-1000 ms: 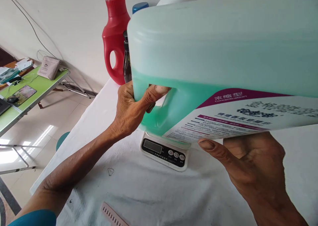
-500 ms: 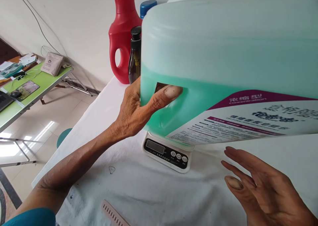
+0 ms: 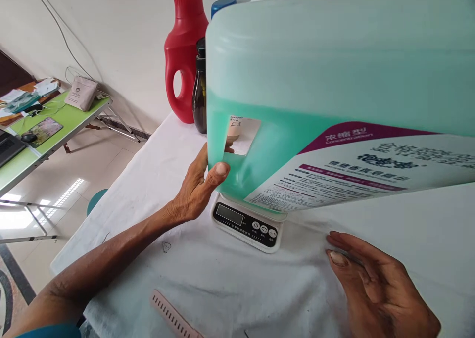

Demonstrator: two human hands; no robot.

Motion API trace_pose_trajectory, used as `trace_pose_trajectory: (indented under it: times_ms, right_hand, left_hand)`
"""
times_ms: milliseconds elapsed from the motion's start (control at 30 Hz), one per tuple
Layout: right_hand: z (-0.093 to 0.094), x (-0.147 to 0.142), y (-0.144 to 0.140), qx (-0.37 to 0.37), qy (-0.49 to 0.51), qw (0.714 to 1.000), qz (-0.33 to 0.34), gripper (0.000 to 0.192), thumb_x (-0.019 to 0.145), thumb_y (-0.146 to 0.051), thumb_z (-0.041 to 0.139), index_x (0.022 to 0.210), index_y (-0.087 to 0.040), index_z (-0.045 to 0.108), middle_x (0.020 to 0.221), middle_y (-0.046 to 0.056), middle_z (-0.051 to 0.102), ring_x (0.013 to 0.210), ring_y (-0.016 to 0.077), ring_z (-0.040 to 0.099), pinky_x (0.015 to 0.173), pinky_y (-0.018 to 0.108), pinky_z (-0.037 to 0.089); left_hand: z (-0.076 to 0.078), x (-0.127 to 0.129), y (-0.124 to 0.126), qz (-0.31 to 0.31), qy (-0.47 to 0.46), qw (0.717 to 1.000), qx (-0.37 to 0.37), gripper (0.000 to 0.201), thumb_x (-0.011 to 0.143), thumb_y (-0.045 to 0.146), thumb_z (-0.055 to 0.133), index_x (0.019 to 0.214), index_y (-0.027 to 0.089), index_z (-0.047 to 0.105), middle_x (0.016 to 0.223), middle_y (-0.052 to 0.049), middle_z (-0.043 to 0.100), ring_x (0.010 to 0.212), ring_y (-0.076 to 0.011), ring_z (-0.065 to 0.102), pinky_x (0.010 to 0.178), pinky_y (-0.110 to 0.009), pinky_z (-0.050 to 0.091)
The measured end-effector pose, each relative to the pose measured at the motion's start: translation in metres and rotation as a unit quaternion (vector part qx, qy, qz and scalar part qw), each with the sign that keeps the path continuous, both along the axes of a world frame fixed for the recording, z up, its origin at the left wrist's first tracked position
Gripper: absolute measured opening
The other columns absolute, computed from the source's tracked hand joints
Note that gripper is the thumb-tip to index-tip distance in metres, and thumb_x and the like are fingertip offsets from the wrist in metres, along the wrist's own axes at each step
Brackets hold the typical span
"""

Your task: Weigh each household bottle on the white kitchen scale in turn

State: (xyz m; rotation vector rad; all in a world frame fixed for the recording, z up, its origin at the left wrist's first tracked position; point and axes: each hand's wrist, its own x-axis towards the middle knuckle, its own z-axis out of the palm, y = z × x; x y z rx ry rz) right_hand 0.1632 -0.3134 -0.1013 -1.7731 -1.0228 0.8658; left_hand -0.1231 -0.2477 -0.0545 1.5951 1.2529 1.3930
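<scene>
A big translucent jug (image 3: 315, 71) of green liquid, with a white and purple label, stands tilted on a small white kitchen scale (image 3: 245, 221). My left hand (image 3: 195, 189) clasps the jug's lower left corner just below the handle hole, thumb on the front and fingers behind. My right hand (image 3: 374, 283) lies flat on the white cloth (image 3: 222, 283) below the jug, fingers spread, holding nothing and not touching the jug.
Behind the jug stand a red detergent bottle (image 3: 183, 56), a dark pump bottle (image 3: 200, 95) and a blue cap (image 3: 221, 4). A pink comb (image 3: 170, 315) lies near the cloth's front edge. A green folding table (image 3: 55, 125) with clutter stands to the left.
My right hand let go of the jug's underside and dropped flat onto the cloth. My left hand slid out of the handle hole down to the jug's lower corner.
</scene>
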Motion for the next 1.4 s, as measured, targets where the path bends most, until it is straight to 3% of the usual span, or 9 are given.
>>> trace_pose_trajectory:
  times_ms: [200,433,700,800,867,933,1067,1200,1400]
  right_hand:
    - [0.004,-0.002,0.000,-0.034,0.007,0.999,-0.008,0.059,0.064,-0.062,0.089,0.112,-0.029,0.077,0.126,0.008,0.079,0.118,0.0365,0.075,0.115,0.059,0.058]
    - [-0.003,0.003,0.005,-0.033,0.012,0.999,-0.003,0.057,0.066,-0.062,0.089,0.112,-0.031,0.077,0.126,0.012,0.079,0.114,0.0360,0.077,0.112,0.058,0.059]
    - [-0.006,0.005,0.008,-0.004,0.005,1.000,0.008,0.042,0.070,-0.055,0.091,0.106,-0.036,0.079,0.122,0.015,0.079,0.113,0.0344,0.077,0.104,0.055,0.060]
    - [-0.004,0.003,0.010,0.005,0.016,1.000,-0.004,0.042,0.066,-0.053,0.092,0.101,-0.034,0.079,0.120,0.015,0.079,0.117,0.0344,0.076,0.105,0.054,0.059]
    - [-0.003,0.001,0.010,0.014,0.018,1.000,-0.005,0.042,0.065,-0.052,0.092,0.100,-0.033,0.078,0.118,0.015,0.079,0.117,0.0343,0.076,0.106,0.054,0.059]
    - [-0.003,0.000,0.010,0.021,0.016,1.000,0.001,0.043,0.066,-0.051,0.090,0.101,-0.031,0.077,0.117,0.014,0.079,0.117,0.0339,0.075,0.106,0.053,0.059]
    - [-0.005,-0.001,0.009,0.035,0.008,0.999,0.008,0.045,0.067,-0.050,0.087,0.105,-0.028,0.077,0.116,0.013,0.079,0.115,0.0329,0.076,0.106,0.052,0.060]
    - [-0.004,-0.002,0.009,0.037,-0.004,0.999,0.010,0.047,0.066,-0.053,0.085,0.104,-0.026,0.077,0.114,0.011,0.080,0.113,0.0321,0.076,0.105,0.052,0.061]
    - [-0.003,-0.001,0.008,0.020,-0.030,0.999,0.008,0.051,0.067,-0.060,0.082,0.105,-0.027,0.077,0.114,0.009,0.080,0.118,0.0339,0.075,0.108,0.055,0.060]
  left_hand:
    - [-0.008,0.002,-0.002,0.048,0.041,0.997,-0.033,0.068,0.107,0.075,0.035,0.133,0.023,0.071,0.120,-0.011,0.076,0.097,-0.0252,0.066,0.084,-0.043,0.056]
    - [-0.009,0.002,-0.003,0.069,0.059,0.996,-0.012,0.066,0.108,0.073,0.037,0.128,0.023,0.074,0.112,-0.009,0.077,0.091,-0.0229,0.066,0.078,-0.039,0.054]
    - [-0.005,0.004,-0.006,0.056,0.047,0.997,-0.017,0.072,0.106,0.078,0.035,0.131,0.021,0.072,0.126,-0.012,0.077,0.106,-0.0270,0.070,0.090,-0.043,0.058]
    - [-0.014,0.000,-0.002,0.045,0.021,0.999,-0.007,0.081,0.104,0.082,0.026,0.134,0.021,0.070,0.131,-0.014,0.075,0.123,-0.0304,0.068,0.103,-0.047,0.057]
    - [-0.025,-0.006,0.003,0.056,-0.015,0.998,-0.019,0.086,0.103,0.085,0.019,0.130,0.021,0.070,0.127,-0.015,0.075,0.124,-0.0302,0.069,0.103,-0.047,0.058]
    - [-0.037,-0.014,0.009,0.089,-0.061,0.993,-0.045,0.087,0.102,0.086,0.019,0.121,0.020,0.071,0.117,-0.015,0.077,0.113,-0.0279,0.072,0.096,-0.044,0.060]
    - [-0.055,-0.028,0.020,0.153,-0.105,0.979,-0.084,0.077,0.098,0.089,0.037,0.093,0.020,0.070,0.086,-0.009,0.073,0.076,-0.0201,0.070,0.071,-0.036,0.058]
    - [-0.056,-0.030,0.025,0.153,-0.097,0.979,-0.096,0.075,0.096,0.089,0.044,0.073,0.020,0.061,0.064,-0.003,0.061,0.055,-0.0137,0.058,0.055,-0.030,0.048]
    - [-0.051,-0.028,0.026,0.147,-0.101,0.980,-0.089,0.076,0.093,0.091,0.047,0.068,0.020,0.056,0.059,0.000,0.056,0.051,-0.0116,0.054,0.052,-0.028,0.045]
